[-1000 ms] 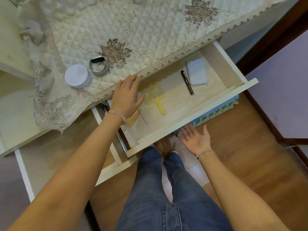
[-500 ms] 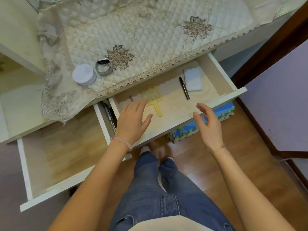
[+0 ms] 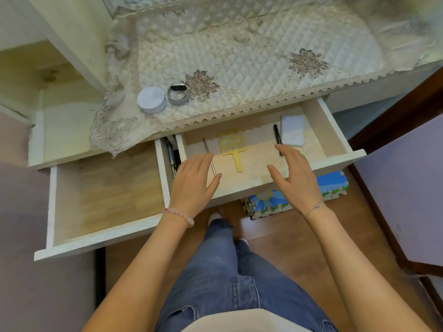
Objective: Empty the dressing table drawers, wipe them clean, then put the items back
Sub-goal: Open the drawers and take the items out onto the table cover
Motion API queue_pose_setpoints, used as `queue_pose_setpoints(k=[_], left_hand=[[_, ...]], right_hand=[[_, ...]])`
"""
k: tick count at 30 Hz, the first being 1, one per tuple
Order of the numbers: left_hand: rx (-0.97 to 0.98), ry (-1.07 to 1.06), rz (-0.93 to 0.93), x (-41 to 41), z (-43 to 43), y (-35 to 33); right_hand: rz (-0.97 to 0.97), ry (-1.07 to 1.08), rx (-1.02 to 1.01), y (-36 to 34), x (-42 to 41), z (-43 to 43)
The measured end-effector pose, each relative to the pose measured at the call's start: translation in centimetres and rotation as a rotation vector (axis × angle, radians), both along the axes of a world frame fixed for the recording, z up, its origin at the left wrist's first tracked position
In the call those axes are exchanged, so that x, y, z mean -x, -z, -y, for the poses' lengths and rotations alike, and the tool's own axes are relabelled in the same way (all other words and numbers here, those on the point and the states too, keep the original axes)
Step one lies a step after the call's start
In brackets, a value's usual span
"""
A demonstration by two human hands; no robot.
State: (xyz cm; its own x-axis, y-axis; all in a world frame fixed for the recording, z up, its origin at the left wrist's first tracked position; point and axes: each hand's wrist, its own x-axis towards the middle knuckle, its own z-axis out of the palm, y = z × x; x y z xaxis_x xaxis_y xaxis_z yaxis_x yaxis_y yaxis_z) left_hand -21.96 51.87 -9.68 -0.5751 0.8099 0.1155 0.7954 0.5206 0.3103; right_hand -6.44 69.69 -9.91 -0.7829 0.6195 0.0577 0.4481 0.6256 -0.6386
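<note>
Hovering over the open drawer [image 3: 332,125] front: left hand [image 3: 191,183] and right hand [image 3: 297,178], fingers spread, holding nothing. Inside, 12 o'clock between them, yellow hand mirror [image 3: 231,147]; 1 o'clock, black pen [image 3: 277,137], white case [image 3: 293,133]. Farther, 11 o'clock on quilted cloth [image 3: 239,56]: round box [image 3: 151,99], wristband [image 3: 178,93].

Person, seen from above: pink bead bracelet [image 3: 179,216] behind left hand [image 3: 191,185]; thin chain bracelet [image 3: 314,208] behind right hand [image 3: 297,180]; unsleeved forearms; blue jeans [image 3: 230,283]; pale top hem [image 3: 239,319].
</note>
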Motion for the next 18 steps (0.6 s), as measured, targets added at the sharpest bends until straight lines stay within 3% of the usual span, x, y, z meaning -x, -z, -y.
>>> queue_pose_setpoints(k=[11, 18], left_hand=[[0.05, -0.077, 0.167, 1.4, -1.3, 3.5], [0.056, -0.141, 0.37, 3.9, -3.0, 6.8]], right_hand=[[0.099, -0.114, 0.0, 2.9, 5.0, -1.7], [0.237, -0.195, 0.097, 6.4, 9.1, -2.8]])
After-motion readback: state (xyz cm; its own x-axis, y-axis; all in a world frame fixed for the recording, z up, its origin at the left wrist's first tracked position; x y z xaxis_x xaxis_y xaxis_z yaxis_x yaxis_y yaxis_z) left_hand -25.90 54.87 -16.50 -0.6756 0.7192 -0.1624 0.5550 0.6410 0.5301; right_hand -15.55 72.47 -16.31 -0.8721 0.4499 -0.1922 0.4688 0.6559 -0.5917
